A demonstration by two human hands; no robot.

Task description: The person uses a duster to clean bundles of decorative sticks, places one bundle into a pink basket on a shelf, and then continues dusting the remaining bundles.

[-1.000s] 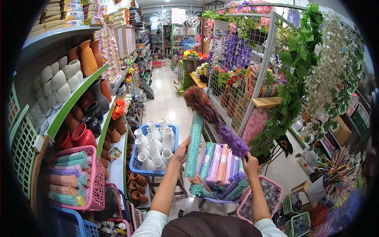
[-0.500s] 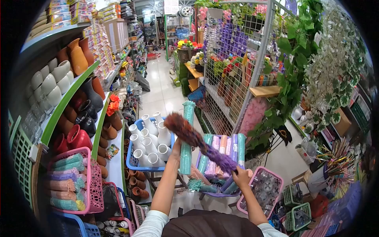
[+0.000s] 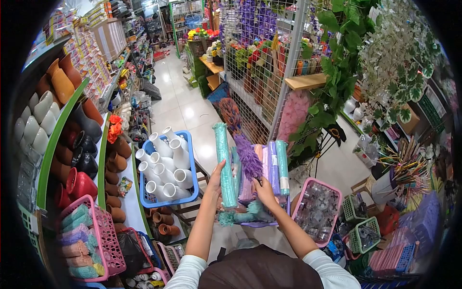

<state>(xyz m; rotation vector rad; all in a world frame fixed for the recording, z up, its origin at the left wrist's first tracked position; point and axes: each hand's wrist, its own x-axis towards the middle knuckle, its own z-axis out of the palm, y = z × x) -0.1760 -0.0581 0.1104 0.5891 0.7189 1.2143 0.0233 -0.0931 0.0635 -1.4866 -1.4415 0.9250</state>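
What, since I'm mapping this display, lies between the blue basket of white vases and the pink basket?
Head view: a purple basket of wrapped dusters, the left hand holding a teal duster, the right hand a feather duster.

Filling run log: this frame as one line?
left hand: holds teal wrapped duster upright | right hand: holds feather duster, head up | below: purple basket of wrapped dusters | left: blue basket, white vases

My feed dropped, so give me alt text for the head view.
In a shop aisle, the left hand holds a teal duster upright while the right hand holds a feather duster over a purple basket of wrapped dusters. A blue basket of white vases sits to the left.
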